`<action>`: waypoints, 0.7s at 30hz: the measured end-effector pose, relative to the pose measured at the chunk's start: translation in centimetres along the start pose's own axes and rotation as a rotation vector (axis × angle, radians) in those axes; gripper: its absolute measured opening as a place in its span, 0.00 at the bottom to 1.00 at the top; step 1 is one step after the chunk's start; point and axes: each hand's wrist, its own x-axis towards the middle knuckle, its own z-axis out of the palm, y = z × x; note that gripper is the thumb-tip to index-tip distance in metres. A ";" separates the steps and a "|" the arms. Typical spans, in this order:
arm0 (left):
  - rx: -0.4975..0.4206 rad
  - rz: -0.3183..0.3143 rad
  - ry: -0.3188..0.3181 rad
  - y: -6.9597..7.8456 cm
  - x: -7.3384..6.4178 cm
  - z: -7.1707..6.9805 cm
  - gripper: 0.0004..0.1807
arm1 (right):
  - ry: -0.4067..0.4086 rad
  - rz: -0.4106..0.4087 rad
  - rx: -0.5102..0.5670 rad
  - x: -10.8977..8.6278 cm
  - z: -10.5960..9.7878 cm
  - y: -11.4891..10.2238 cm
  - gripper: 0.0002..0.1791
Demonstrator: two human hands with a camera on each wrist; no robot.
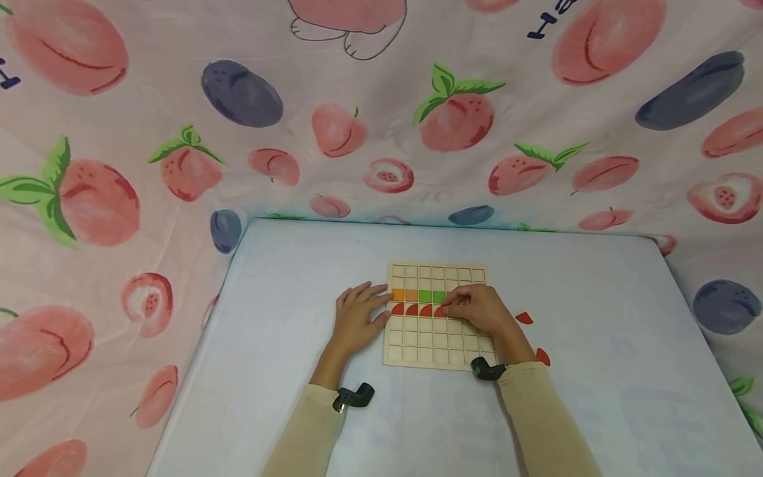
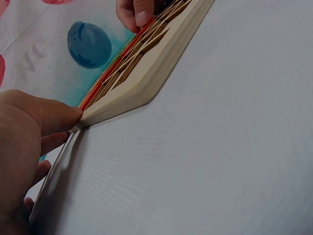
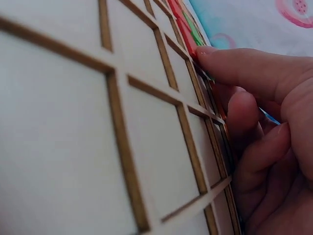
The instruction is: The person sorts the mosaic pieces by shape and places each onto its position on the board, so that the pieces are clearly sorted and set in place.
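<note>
A square wooden grid board (image 1: 439, 359) lies on the table. One of its rows holds orange and green square tiles (image 1: 426, 297). Just below, several red quarter-circle pieces (image 1: 412, 309) sit in cells. My left hand (image 1: 356, 319) rests at the board's left edge, fingers spread, with thumb and forefinger touching the rim. Over the board's right part, my right hand (image 1: 484, 309) holds thumb and forefinger at the rightmost red quarter-circle piece (image 1: 440, 311). In the right wrist view the thumb tip meets that red piece (image 3: 183, 32), and the other fingers are curled.
Two loose red quarter-circle pieces lie right of the board: one piece (image 1: 524, 318) beside the right hand, another piece (image 1: 543, 356) by the right sleeve. A white cloth covers the table (image 1: 268, 318). Behind it hangs a fruit-printed curtain (image 1: 286, 192).
</note>
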 end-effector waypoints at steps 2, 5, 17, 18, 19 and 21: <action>-0.007 0.000 0.000 0.0 0.0 0.0 0.21 | -0.015 0.003 0.019 -0.1 -0.2 0.2 0.07; -0.013 0.000 0.000 0.0 0.0 0.0 0.21 | -0.029 0.020 0.095 -0.4 -0.8 0.5 0.10; -0.001 -0.001 -0.004 0.0 0.1 0.1 0.21 | 0.059 0.099 0.008 -3.0 -6.1 2.6 0.15; -0.001 -0.003 -0.006 0.0 0.1 0.1 0.21 | 0.061 0.112 -0.017 -3.3 -6.6 2.7 0.15; 0.000 -0.003 -0.006 0.0 0.1 0.1 0.21 | 0.061 0.122 -0.037 -3.6 -7.0 2.9 0.16; -0.005 0.003 0.001 -0.1 0.1 0.0 0.21 | 0.060 0.144 -0.089 -4.2 -7.9 3.2 0.16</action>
